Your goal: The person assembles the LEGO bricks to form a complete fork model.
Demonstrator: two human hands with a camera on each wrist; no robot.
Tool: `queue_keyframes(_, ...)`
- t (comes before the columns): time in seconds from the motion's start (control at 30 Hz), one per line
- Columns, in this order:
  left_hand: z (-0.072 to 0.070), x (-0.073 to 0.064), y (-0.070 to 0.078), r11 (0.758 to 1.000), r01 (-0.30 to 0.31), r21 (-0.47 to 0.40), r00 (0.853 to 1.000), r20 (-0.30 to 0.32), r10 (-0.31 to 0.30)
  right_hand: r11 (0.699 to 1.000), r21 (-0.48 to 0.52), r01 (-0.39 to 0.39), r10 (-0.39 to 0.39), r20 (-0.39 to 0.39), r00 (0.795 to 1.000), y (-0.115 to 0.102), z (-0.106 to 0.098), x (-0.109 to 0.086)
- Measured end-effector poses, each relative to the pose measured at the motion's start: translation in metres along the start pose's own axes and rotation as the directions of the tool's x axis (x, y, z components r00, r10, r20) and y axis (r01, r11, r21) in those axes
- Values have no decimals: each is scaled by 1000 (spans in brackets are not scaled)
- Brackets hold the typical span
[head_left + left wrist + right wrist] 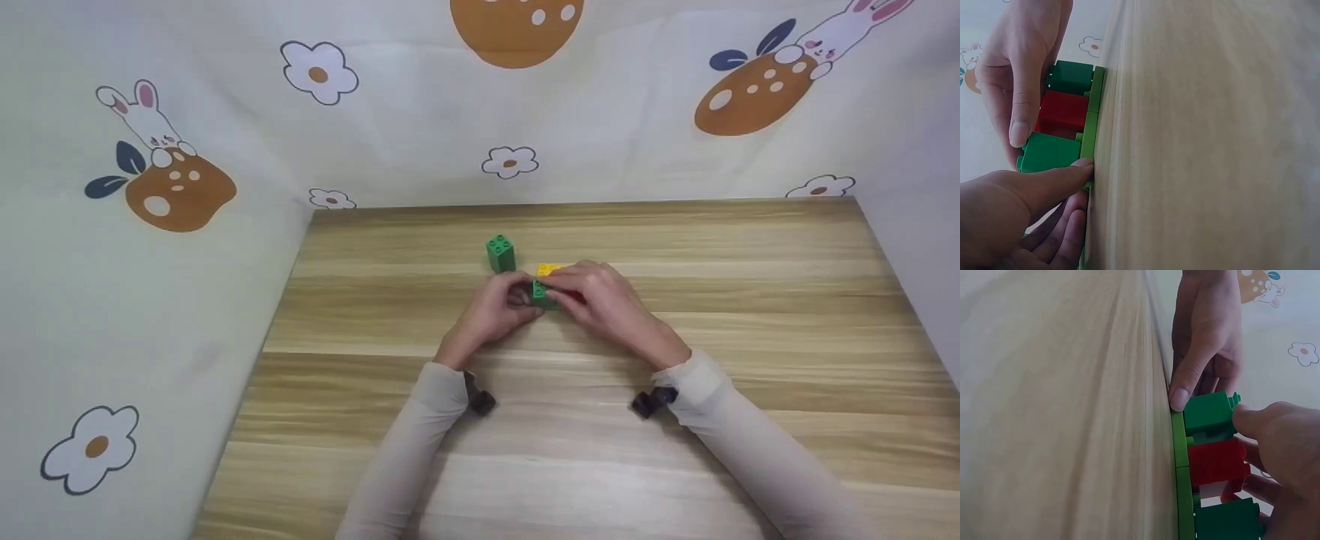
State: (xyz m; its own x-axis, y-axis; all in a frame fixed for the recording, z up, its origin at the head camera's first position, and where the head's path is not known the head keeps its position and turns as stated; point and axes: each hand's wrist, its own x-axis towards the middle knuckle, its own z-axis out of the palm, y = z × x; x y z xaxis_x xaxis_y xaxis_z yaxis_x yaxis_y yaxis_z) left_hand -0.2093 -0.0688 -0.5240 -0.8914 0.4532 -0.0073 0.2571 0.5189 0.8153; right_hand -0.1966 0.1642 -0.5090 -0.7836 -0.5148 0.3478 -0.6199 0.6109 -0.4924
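Between the hands, a light green base strip (1090,121) lies along the wooden table. A green brick (1050,153), a red brick (1064,111) and a darker green brick (1071,77) stand on it in a row. My left hand (499,307) pinches the strip's left end, its thumb (1081,173) beside the first green brick. From the right, my right hand (600,296) holds that green brick (1207,410) near its studs, the thumb (1249,421) on the near side. Its other fingers reach behind the red brick (1217,461).
A tall green brick stack (500,253) stands just beyond the left hand. A yellow brick (547,268) shows behind the right fingers. The wooden table (555,465) meets patterned cloth walls (420,135) at the back and sides.
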Motion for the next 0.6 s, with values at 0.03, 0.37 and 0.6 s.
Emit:
queue_keyframes(0.03,0,0,0,1000,-2,0,1000,0,2,1000,-4,-1,1,6,1000,0,0,1)
queue_keyframes(0.37,-1,-1,-3,1000,-19,-20,1000,0,19,1000,-6,-28,28,48,998,-5,-3,4)
queue_keyframes(0.6,0,1,-1,1000,-16,18,1000,-5,16,999,26,-46,44,51,998,-4,-5,3)
